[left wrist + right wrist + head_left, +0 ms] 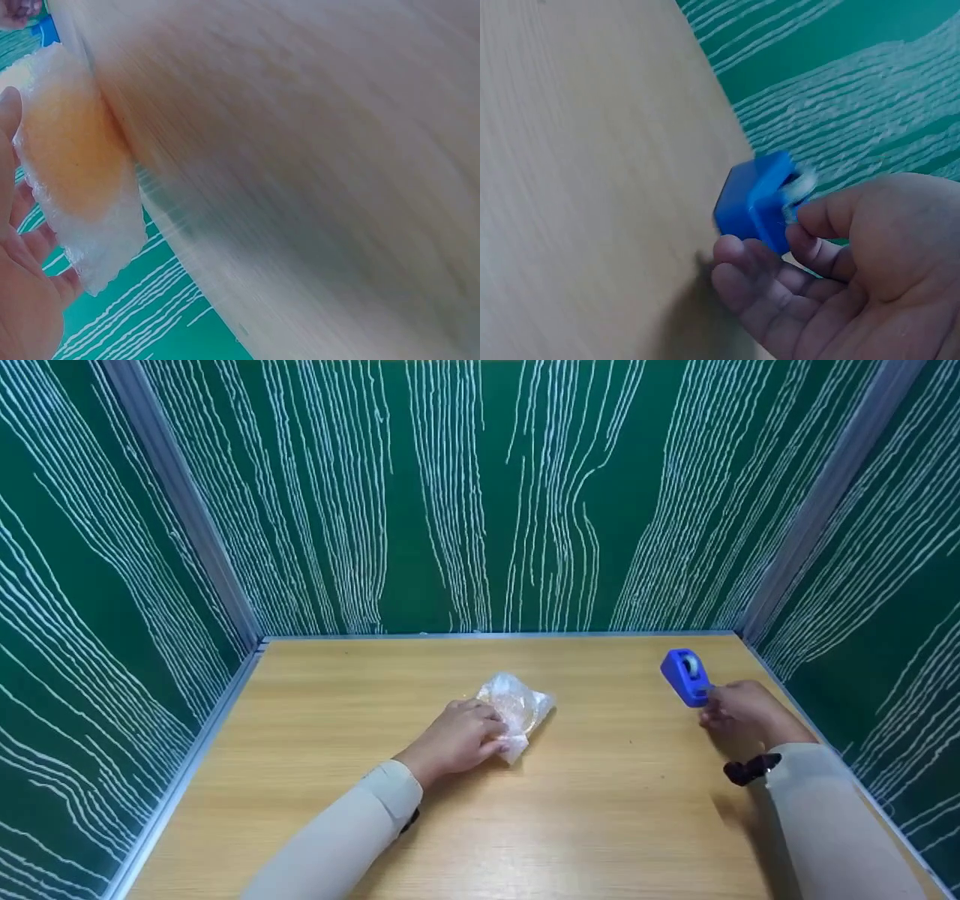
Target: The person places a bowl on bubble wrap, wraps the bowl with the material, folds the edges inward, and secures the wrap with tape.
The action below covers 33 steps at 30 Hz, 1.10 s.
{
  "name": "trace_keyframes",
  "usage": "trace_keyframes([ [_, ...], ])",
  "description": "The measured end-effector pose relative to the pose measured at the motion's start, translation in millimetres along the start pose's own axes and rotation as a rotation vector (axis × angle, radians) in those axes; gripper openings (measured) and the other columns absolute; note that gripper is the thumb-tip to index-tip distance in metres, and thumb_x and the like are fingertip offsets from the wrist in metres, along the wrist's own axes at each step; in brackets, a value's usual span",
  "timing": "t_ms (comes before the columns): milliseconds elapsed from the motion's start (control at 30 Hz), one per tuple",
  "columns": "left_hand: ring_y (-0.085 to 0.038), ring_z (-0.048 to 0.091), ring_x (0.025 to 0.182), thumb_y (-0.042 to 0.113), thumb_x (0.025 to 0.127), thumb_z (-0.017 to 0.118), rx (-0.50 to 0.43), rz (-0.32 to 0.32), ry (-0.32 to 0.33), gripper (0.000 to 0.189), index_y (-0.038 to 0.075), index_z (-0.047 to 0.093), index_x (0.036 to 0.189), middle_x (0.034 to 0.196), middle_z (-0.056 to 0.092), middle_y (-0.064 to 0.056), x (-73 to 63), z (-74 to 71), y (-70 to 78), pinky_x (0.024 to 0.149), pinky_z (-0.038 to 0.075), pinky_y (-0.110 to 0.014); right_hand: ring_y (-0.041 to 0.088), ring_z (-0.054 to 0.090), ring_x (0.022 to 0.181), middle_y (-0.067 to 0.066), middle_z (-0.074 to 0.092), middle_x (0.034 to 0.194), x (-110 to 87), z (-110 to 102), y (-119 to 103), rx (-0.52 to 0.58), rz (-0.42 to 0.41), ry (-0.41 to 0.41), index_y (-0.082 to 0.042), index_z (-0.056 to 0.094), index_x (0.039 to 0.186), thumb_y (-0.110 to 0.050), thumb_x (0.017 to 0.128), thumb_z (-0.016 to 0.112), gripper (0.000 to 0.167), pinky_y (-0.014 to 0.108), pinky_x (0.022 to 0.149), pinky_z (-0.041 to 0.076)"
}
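Observation:
A bubble-wrapped packet [517, 706] lies near the middle of the table; something orange shows through its wrap [71, 161] in the left wrist view. My left hand [461, 735] grips the packet's near left side, thumb on one face and fingers on the other. Far to the right stands a blue tape dispenser [682, 675] with a roll of clear tape [691, 665]. At its near end is my right hand [750, 709]. Thumb and forefinger pinch at the tape end there, the strip itself barely visible. In the right wrist view the other fingers [739, 289] curl loosely below the dispenser [754, 199].
The wooden table [487, 825] is bounded by a metal edge strip [495, 636] at the back. Green panels with white wavy lines [442, 495] rise behind and on both sides. The dispenser stands close to the table's right edge.

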<state>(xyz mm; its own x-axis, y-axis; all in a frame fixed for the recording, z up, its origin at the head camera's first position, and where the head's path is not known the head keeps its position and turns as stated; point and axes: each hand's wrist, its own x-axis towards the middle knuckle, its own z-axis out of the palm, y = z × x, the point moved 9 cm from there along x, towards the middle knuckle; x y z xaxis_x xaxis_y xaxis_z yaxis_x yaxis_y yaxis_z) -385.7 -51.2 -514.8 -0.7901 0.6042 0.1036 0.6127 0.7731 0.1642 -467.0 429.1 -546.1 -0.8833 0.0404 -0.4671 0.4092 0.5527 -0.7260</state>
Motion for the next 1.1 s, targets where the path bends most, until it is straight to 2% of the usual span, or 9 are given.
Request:
trace_keyframes([
  [100,-0.023,0.064,0.144,0.051,0.114,0.065,0.026,0.009,0.007,0.044,0.023,0.080,0.144,0.147,0.076,0.002,-0.5,-0.4,-0.3,0.131,0.045,-0.051,0.029,0.074,0.109,0.025,0.071,0.125,-6.9,11,-29,-0.113,-0.100,-0.017,0.021,0.041,0.152,-0.022,0.117,0.045,0.056,0.048,0.111,0.063],
  [167,-0.023,0.063,0.145,0.052,0.114,0.065,0.020,0.001,0.007,0.045,0.023,0.080,0.145,0.148,0.075,0.003,-0.5,0.2,-1.6,0.133,0.044,-0.051,0.030,0.072,0.110,0.024,0.070,0.123,-13.1,26,-51,-0.167,-0.167,-0.053,0.020,0.048,0.146,-0.020,0.116,0.047,0.050,0.045,0.103,0.068],
  [333,-0.023,0.062,0.147,0.053,0.114,0.063,0.011,-0.008,-0.003,0.046,0.024,0.079,0.146,0.150,0.074,0.003,0.3,1.6,-2.6,0.134,0.042,-0.051,0.033,0.075,0.110,0.021,0.074,0.120,-30.5,74,-100,-0.271,-0.315,-0.165,0.011,0.061,0.138,-0.023,0.118,0.051,0.041,0.048,0.097,0.069],
  [433,-0.023,0.062,0.148,0.052,0.115,0.063,0.004,-0.009,-0.007,0.045,0.023,0.079,0.146,0.151,0.074,0.002,1.1,1.3,-1.9,0.135,0.041,-0.052,0.029,0.075,0.103,0.019,0.076,0.117,-39.9,103,-125,-0.331,-0.381,-0.223,0.004,0.066,0.131,-0.025,0.118,0.054,0.034,0.045,0.091,0.069],
  [533,-0.024,0.062,0.146,0.051,0.115,0.062,0.001,-0.006,-0.007,0.045,0.022,0.080,0.145,0.149,0.074,0.002,1.6,0.8,-0.7,0.134,0.042,-0.051,0.025,0.074,0.095,0.017,0.076,0.110,-46.1,132,-147,-0.400,-0.422,-0.266,-0.004,0.070,0.118,-0.026,0.116,0.059,0.025,0.039,0.085,0.066],
  [667,-0.023,0.063,0.145,0.052,0.115,0.063,-0.005,0.003,-0.001,0.045,0.022,0.080,0.144,0.148,0.075,0.001,0.9,-0.2,0.6,0.132,0.043,-0.051,0.023,0.071,0.086,0.013,0.075,0.101,-52.3,170,-173,-0.486,-0.462,-0.311,-0.008,0.071,0.105,-0.025,0.114,0.061,0.022,0.034,0.078,0.063],
  [867,-0.023,0.063,0.145,0.053,0.115,0.063,-0.013,0.006,0.001,0.045,0.023,0.081,0.143,0.149,0.075,0.002,0.4,-1.3,0.6,0.132,0.044,-0.051,0.021,0.068,0.081,0.007,0.073,0.093,-64.6,214,-204,-0.573,-0.508,-0.387,-0.013,0.073,0.102,-0.026,0.115,0.061,0.021,0.032,0.073,0.058],
  [1100,-0.024,0.064,0.145,0.051,0.115,0.063,0.033,0.025,0.018,0.042,0.024,0.081,0.143,0.148,0.075,0.002,1.6,-1.9,2.7,0.129,0.047,-0.053,0.015,0.061,0.071,0.001,0.066,0.083,-67.3,250,-225,-0.630,-0.541,-0.447,-0.006,0.071,0.105,-0.022,0.114,0.059,0.022,0.031,0.068,0.056],
])
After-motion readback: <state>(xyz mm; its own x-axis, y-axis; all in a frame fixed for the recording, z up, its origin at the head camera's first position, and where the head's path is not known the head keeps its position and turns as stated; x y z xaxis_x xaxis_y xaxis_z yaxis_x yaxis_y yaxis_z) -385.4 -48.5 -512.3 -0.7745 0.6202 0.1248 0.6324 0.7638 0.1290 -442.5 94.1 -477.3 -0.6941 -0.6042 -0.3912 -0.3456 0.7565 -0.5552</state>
